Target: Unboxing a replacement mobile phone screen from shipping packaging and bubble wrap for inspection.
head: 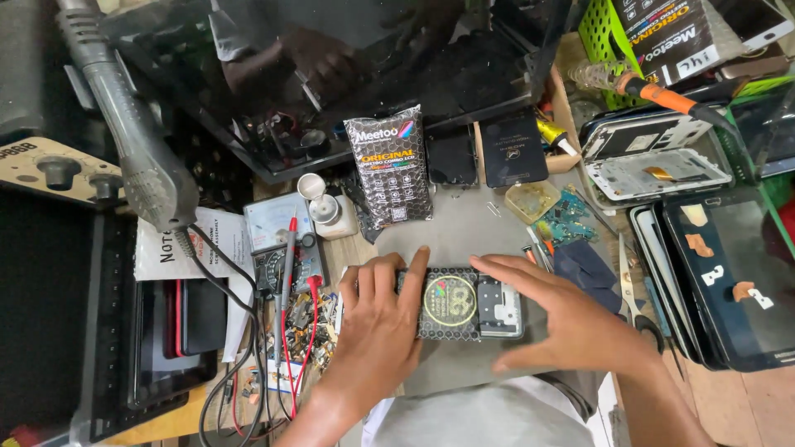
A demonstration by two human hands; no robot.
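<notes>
Both hands on one phone (pixel 460 305) lying back-up on the grey mat (pixel 464 232). Left hand (pixel 377 323) flat, fingers spread, pressing its left end; right hand (pixel 556 313) open, fingertips resting on the right end, nothing gripped. Part of the back looks uncovered, so the phone seems mid-repair, not closed up. Outward: sealed pouch (pixel 389 165) behind, multimeter (pixel 277 240) left, scissors (pixel 633 290) right, stripped phone frames (pixel 654 157) beyond.

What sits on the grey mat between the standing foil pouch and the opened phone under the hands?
In the head view, nothing: the grey mat lies bare between the foil pouch and the opened phone, which both hands touch.
</notes>
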